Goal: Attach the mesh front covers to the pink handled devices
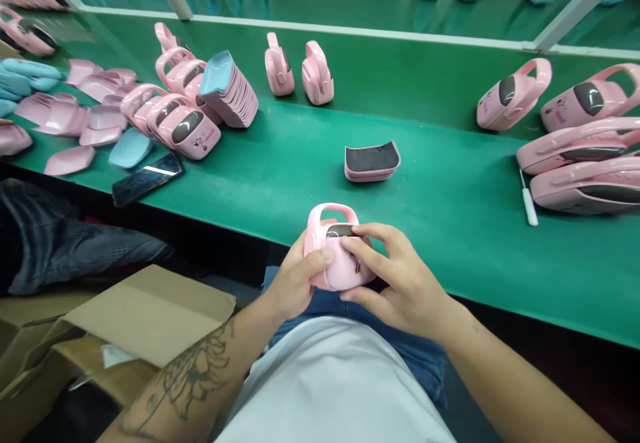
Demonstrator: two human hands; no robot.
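In front of me my hands hold a pink plastic handled case point(341, 271) with a dark oval window and a top loop handle. My left hand point(297, 279) grips its left side, thumb across the front. My right hand point(395, 276) wraps the right side, with its fingers resting over the dark window. The lower part of the case is partly hidden by my fingers. Nearest to my hands on the green bench point(440, 229) lies a small stack of pink shells with dark panels point(373, 161).
Finished pink cases point(580, 146) lie at the right, near a white stick point(529, 206). Pink and blue shells and cases point(183, 123) crowd the left, beside a phone point(147, 179). An open cardboard box point(145, 316) sits low left, below a seated person's dark-clad leg point(75, 243).
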